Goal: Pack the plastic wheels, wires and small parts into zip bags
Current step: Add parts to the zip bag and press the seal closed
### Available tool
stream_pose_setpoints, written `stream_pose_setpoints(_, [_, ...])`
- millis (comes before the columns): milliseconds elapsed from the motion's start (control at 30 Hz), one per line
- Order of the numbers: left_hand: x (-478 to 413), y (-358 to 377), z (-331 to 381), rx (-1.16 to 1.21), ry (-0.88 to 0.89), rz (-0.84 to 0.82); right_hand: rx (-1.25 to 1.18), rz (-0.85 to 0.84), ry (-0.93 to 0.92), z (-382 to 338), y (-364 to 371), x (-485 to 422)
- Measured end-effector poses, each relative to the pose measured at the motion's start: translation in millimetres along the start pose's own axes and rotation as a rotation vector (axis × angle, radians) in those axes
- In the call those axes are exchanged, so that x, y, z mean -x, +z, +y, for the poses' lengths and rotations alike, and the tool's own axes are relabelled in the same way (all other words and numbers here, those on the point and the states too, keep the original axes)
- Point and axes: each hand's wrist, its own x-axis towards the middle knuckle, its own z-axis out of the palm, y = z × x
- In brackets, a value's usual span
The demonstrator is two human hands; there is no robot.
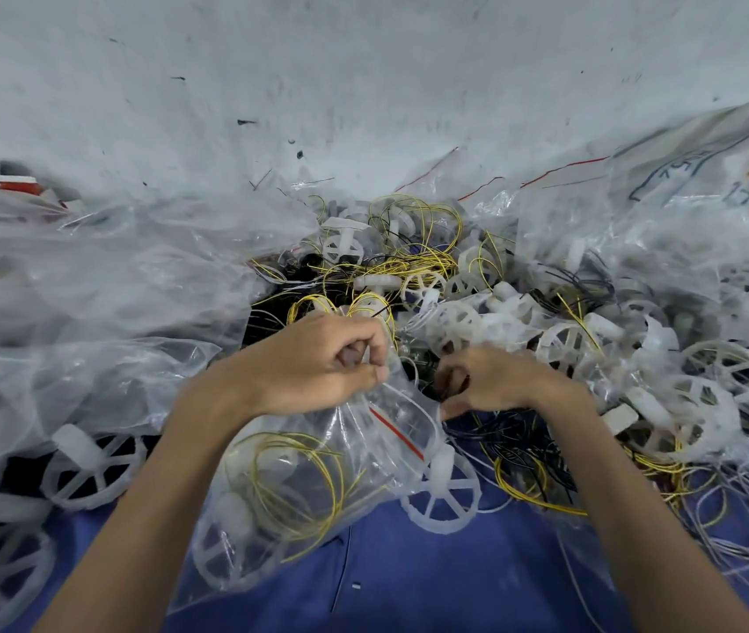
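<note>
Centre of frame: the left hand [317, 363] clenches the mouth of a clear zip bag [377, 454], which extends toward lower centre and holds yellow wire [333, 477] and white wheels [221, 555]. Just beside it, the right hand [496, 381] curls its fingers into loose black wires [518, 454]; whether it grasps any cannot be told. A heap of wheels [560, 340] fills centre right.

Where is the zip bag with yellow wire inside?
Head view, lower centre: the zip bag lies below the left hand, which grips its top, with a loose white wheel at its right edge.
</note>
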Motion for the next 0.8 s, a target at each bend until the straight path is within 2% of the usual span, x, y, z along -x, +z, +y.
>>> stream_pose_setpoints(233, [-1.7,3.0,-2.3,-0.021,-0.026,-0.006,-0.069,0.054,-0.033,4.9,11.4,-12.3])
stream_pose_setpoints(333, [-1.5,3.4,-2.6,-0.021,-0.027,-0.003,-0.019,0.044,-0.043,6.0,14.4,-15.1])
stream_pose_setpoints(433, [-1.0,3.7,-3.8,-0.015,-0.03,-0.004,0.029,0.121,-0.059,9.7,12.3,-18.6])
stream_pose_setpoints(567, [-1.8,3.6,-6.8,-0.008,-0.036,-0.007,-0.024,0.1,-0.045,9.9,12.3,-19.1])
stream_pose_setpoints(667, [-1.9,3.9,-8.5,0.002,-0.035,-0.009,0.095,0.094,-0.026,6.1,19.0,-22.6])
stream_pose_setpoints(800, [-1.0,1.2,-10.2,0.028,-0.025,-0.015,0.148,0.194,-0.033,0.1,15.5,-17.9])
